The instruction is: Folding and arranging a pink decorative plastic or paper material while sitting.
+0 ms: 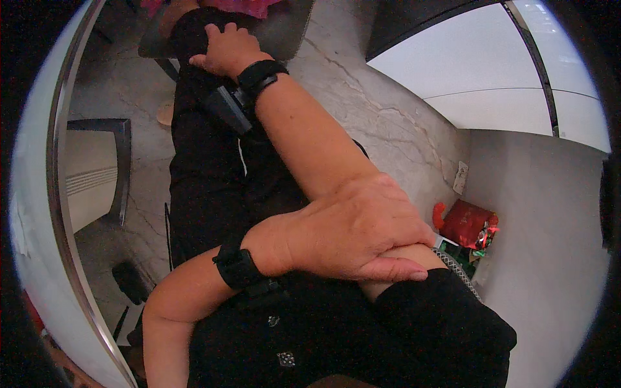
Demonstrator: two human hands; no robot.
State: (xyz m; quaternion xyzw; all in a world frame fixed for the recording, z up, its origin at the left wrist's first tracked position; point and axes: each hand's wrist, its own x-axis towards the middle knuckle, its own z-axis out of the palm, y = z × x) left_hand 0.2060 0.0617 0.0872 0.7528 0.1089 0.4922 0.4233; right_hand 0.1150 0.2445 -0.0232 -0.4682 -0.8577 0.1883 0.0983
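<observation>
My left hand [349, 228] reaches across my body and clasps my right forearm [315, 131] just below the elbow, by the black sleeve [446, 310]. Its thumb lies along the near side of the forearm. My right hand [233, 51] rests palm down with spread fingers on the black trouser leg [194, 106], near the knee. A black strap [237, 266] circles my left wrist, and another black strap [262, 77] my right wrist. A dark boxy device [235, 109] hangs by the right one.
A metal-edged tabletop [58, 145] curves along the left, beside a grey-framed chair [123, 169]. A dark seat [286, 34] and pink cloth [242, 6] are at the top. White cabinets [465, 58] stand upper right. A red packet [463, 223] lies by the grey wall [529, 203].
</observation>
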